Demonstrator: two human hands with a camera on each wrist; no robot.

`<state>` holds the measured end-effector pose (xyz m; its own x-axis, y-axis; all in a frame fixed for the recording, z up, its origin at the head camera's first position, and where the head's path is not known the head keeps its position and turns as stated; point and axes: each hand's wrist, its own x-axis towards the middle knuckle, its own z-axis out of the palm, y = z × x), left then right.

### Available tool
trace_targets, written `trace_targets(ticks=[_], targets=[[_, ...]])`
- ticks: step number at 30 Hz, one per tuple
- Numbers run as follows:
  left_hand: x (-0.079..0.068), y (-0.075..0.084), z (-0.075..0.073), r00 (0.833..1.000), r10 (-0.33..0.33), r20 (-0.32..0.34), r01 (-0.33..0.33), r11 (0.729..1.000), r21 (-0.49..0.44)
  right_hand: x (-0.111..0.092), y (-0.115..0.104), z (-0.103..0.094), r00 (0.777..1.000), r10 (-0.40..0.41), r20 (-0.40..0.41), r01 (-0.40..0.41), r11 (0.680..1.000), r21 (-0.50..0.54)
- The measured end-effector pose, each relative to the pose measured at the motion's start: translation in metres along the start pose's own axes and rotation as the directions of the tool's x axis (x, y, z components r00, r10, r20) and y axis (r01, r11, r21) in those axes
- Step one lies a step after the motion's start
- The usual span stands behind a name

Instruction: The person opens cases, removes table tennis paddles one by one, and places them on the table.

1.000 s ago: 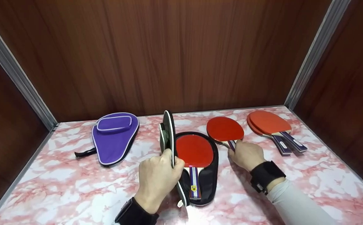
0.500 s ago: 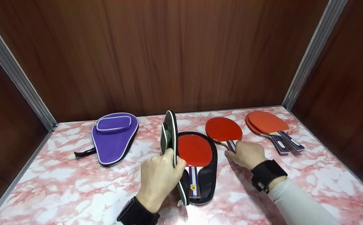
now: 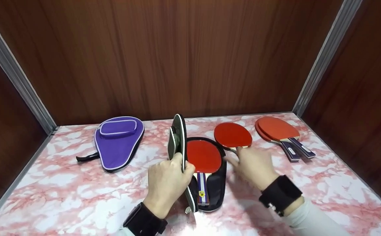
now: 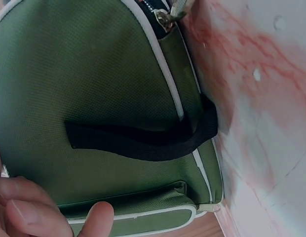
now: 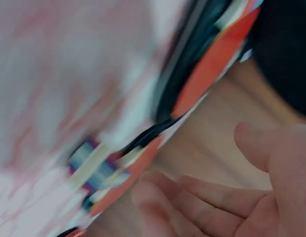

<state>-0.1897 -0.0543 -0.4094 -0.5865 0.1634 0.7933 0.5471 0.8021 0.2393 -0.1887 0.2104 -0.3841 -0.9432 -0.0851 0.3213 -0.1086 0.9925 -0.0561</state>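
Note:
My left hand (image 3: 169, 180) grips the raised flap (image 3: 180, 139) of an open table tennis bat case, holding it upright. Outside, the case is green with white piping, a pocket and a black strap (image 4: 138, 140), as the left wrist view shows. A red bat (image 3: 204, 156) with a striped handle lies in the black-lined half (image 3: 216, 188). My right hand (image 3: 254, 165), blurred, is over the handle of a second red bat (image 3: 232, 135) beside the case. In the right wrist view its thumb and fingers stand apart with nothing between them, near that bat's handle (image 5: 96, 165).
A purple bat case (image 3: 119, 147) with a black strap lies at the left. Two orange bats (image 3: 280, 128) overlap at the back right. Brown wood-grain panels (image 3: 177, 59) enclose the marbled pink-and-white table (image 3: 78, 196) at the back and sides.
My right hand has let go of the second bat's handle and shifted slightly left, towards the case. The left hand still holds the flap up.

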Motion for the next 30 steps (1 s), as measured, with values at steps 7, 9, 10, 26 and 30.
trace_targets(ticks=[7,9,10,26,30], targets=[[0.000,0.003,0.003,0.999,0.008,0.037,-0.009,1.000,0.020,-0.021,-0.045,0.005,0.995,-0.090,0.034,0.087,0.993,0.079],[0.001,0.004,0.003,0.999,0.007,0.046,-0.008,1.000,0.028,-0.026,-0.054,0.010,0.992,-0.128,-0.002,0.128,0.989,0.073],[0.002,0.004,0.003,0.999,0.007,0.047,-0.008,0.999,0.031,-0.028,-0.058,0.012,0.989,-0.147,-0.026,0.148,0.987,0.068],[0.000,0.000,0.002,1.000,0.011,0.029,-0.011,1.000,0.023,-0.025,-0.086,0.029,0.990,-0.143,0.007,0.142,0.988,0.064],[0.000,0.000,0.002,0.999,0.011,0.032,-0.012,1.000,0.018,-0.024,-0.088,0.032,0.988,-0.151,0.036,0.149,0.987,0.057]])
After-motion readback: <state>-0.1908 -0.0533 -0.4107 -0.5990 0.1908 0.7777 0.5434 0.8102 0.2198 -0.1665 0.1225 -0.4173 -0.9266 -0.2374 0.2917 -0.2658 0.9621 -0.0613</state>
